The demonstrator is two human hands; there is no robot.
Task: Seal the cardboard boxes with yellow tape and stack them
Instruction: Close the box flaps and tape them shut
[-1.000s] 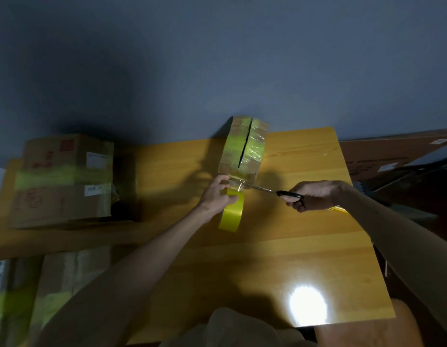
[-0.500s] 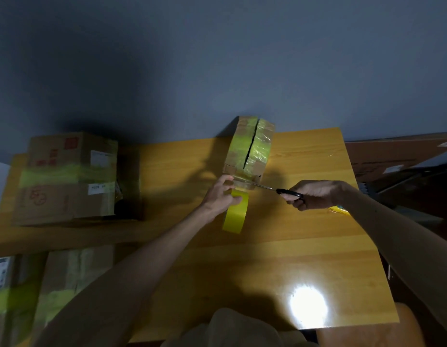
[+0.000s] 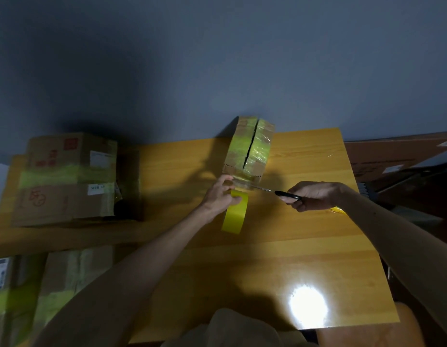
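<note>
**Scissors at the tape below a small box**

A small cardboard box (image 3: 248,146), wrapped in yellow tape, stands at the far side of the wooden desk (image 3: 305,246). The left hand (image 3: 221,196) has its fingers (image 3: 226,179) closed around the yellow tape roll (image 3: 235,214) just below the box. The right hand (image 3: 315,195) is clenched on black-handled scissors (image 3: 277,192), blades at the stretched tape. Two taped boxes (image 3: 67,179) sit stacked at the left.

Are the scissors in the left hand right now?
No, the right hand holds the scissors; the left hand holds the yellow tape roll.
</note>
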